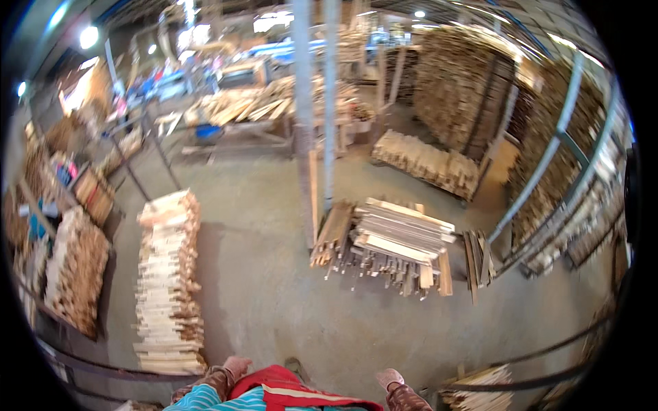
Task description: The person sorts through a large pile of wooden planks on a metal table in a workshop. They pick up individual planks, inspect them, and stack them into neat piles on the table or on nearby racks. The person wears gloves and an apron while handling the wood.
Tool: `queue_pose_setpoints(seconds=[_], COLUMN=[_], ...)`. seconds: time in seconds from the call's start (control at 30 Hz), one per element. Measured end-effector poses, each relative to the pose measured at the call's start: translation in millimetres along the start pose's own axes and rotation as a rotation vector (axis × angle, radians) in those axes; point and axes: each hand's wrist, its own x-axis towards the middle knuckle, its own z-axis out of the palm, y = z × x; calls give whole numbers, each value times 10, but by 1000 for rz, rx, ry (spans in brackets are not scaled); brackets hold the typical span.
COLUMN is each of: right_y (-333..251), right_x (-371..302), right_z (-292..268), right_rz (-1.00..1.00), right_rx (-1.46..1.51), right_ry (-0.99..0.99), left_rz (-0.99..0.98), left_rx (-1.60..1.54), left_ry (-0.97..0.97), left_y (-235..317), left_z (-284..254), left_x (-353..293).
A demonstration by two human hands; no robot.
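My left hand [238, 366] shows low in the picture, beside the red cloth [274, 377] over my front. My right hand [390, 377] is held out apart on the other side, above the floor. Both look pinkish and are small and blurred, so the fingers are not distinct; I see no object in either one. Closest to my left hand is the near end of a long stack of pale wooden strips [169, 288] on the floor. A bundle of pale strips [483, 387] lies right of my right hand.
A pile of grey and pale boards [401, 236] lies ahead, beside upright metal posts [329, 103]. Another low wood stack [425, 163] stands farther back, before tall stacks [456, 89]. Brown wood stacks [77, 270] line the left. Loose boards [257, 103] cover a far table.
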Motion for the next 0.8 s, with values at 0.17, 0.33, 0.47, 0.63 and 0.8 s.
queue_pose_setpoints(seconds=[0.17,0.33,0.47,0.63,0.8], right_y=[-428,-2143,-3863,-5474,-7132], right_x=[728,1540,2154,2962,3574], right_z=[-126,-496,-1086,-1647,-2165], right_rz=[-898,-1013,-1057,-1022,-1156], right_rx=[-639,-527,-522,-343,-362], right_ry=[-150,-156,-4,-250,-205], left_rz=[-223,-315,-327,-266,-535], left_rx=[-1622,-1122,-1027,-1188,-1387], left_ry=[-221,-158,71,424,970], left_y=[-206,305,830,966,174], left_z=[-295,-772,-1474,-2496,-2810], left_x=[481,1242,2062,2485,2742])
